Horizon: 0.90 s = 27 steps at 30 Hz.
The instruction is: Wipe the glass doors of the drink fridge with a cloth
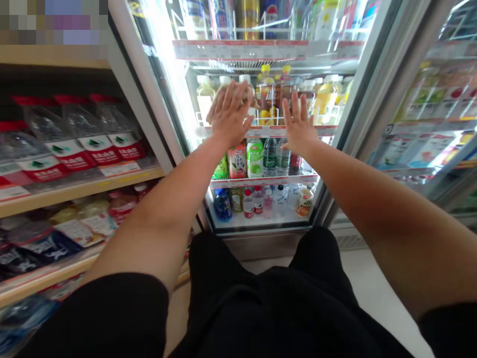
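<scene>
A glass fridge door (276, 204) stands upright in front of me, with lit shelves of drinks behind it. My left hand (231, 114) lies flat against the glass at the level of the middle shelf, fingers extended. Beneath it a crumpled brown cloth (254, 99) shows past the fingers on both sides, pinned between palm and door. To the right, my right hand (298, 127) is held up at the glass with its fingers spread and nothing in them. Behind the hands stand bottles with yellow caps (265, 87) and several juice bottles (328, 97).
Wooden shelves (149, 175) on the left carry red-capped water bottles (85, 134). Another glass-fronted fridge (421, 114) adjoins on the right. Small bottles (258, 199) stand at the fridge's bottom. My knees are close to the fridge base (261, 246); pale floor (372, 283) shows at right.
</scene>
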Available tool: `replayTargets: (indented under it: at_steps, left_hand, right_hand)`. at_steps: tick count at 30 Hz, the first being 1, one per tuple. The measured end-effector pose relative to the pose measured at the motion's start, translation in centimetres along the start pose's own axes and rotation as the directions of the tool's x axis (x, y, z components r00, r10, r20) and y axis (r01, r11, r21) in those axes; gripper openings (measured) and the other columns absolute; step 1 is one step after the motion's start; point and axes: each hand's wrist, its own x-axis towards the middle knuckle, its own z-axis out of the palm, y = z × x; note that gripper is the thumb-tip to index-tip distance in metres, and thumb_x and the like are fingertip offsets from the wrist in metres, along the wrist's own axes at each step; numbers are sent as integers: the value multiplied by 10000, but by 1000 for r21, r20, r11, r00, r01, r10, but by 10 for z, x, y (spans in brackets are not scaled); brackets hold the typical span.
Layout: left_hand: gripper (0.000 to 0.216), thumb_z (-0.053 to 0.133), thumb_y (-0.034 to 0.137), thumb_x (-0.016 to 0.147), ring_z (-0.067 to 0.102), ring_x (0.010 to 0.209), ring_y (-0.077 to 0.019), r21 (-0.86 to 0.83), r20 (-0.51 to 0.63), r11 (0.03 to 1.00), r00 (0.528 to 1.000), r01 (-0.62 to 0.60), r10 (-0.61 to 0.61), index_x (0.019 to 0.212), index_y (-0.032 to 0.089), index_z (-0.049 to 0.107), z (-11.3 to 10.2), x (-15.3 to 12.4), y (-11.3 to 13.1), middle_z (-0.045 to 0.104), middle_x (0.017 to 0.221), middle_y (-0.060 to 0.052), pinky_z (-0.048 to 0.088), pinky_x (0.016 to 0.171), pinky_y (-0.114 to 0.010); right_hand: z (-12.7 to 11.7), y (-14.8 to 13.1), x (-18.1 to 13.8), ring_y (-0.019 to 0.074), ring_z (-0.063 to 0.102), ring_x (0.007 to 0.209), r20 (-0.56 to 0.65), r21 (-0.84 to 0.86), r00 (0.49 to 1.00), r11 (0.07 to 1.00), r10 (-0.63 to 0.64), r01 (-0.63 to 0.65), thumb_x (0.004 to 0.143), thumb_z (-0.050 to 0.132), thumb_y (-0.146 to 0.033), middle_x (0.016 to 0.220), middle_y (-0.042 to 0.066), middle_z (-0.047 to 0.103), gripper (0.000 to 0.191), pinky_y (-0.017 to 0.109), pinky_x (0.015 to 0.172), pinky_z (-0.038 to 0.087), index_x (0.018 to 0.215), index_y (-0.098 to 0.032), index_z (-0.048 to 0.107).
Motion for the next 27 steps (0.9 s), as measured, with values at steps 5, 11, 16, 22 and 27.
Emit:
replayTargets:
  at_steps: [5, 11, 16, 22, 27]
  left_hand:
    - [641, 491, 375, 1037, -23, 1657, -264, 8, -24, 998, 998, 55, -54, 1649, 258, 343, -4, -2, 0, 128, 1776, 39, -41, 1387, -538]
    - [588, 519, 306, 979, 183, 1638, -273, 19, 130, 993, 985, -118, 115, 1565, 276, 490, 9, -54, 26, 348, 1711, -7, 87, 1386, -512]
    - [658, 510, 373, 1005, 34, 1658, -250, -1, -26, 993, 993, 116, -116, 1647, 360, 362, 0, -27, 9, 203, 1753, 99, 39, 1404, -479]
    - [566, 529, 344, 990, 192, 1633, -313, -16, 141, 997, 987, -80, 81, 1544, 230, 527, 22, -85, 35, 346, 1712, -43, 144, 1369, -573]
    - [484, 551, 277, 984, 300, 1602, -270, 10, 169, 983, 969, -183, 179, 1465, 267, 607, 24, -102, 28, 446, 1658, -30, 208, 1360, -517]
  right_hand:
    - [0, 0, -2, 451, -192, 1620, -16, 56, 1000, 998, -5, 6, 925, 674, -560, 1795, 91, -121, 1123, 779, 1261, 98, 1710, -233, -59]
    - [0, -2, -2, 429, -185, 1628, 1, 0, 1000, 1000, 15, -15, 864, 746, -499, 1775, 90, -204, 1233, 747, 1281, 143, 1706, -199, -103]
    - [-2, -2, -4, 429, -196, 1623, 5, 17, 1000, 1000, 20, -20, 907, 700, -518, 1786, 73, -170, 1165, 741, 1287, 117, 1709, -224, -93]
    - [1, -2, 0, 439, -211, 1613, -4, 34, 1000, 999, 25, -25, 869, 721, -504, 1783, 84, -183, 1202, 740, 1283, 96, 1712, -212, -85]
    - [9, 4, 6, 427, -201, 1615, -13, 14, 1000, 1000, 15, -15, 868, 698, -534, 1791, 54, -159, 1194, 754, 1270, 128, 1712, -240, -93]
